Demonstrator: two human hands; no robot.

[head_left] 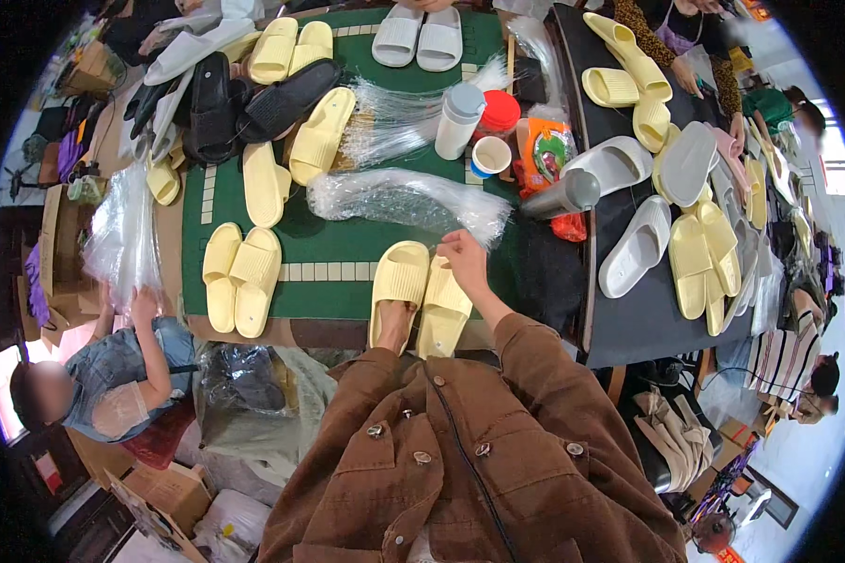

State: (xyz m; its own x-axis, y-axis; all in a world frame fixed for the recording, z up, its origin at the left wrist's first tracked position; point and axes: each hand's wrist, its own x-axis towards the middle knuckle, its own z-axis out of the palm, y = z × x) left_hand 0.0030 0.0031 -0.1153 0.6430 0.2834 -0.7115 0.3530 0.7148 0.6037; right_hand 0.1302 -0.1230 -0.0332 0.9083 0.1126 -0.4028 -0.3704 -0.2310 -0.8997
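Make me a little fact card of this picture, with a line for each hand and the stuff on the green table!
Left hand: in the opening of a yellow slipper
Right hand: at the toe end of the neighbouring yellow slipper; its grip is unclear
Table: green top
Beyond the hands: clear plastic
Drink things: white bottle, paper cup
Far left of table: black slippers

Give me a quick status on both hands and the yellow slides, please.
Left hand partly inside left yellow slide. Right hand at far end of right yellow slide. Clear plastic bags just beyond.
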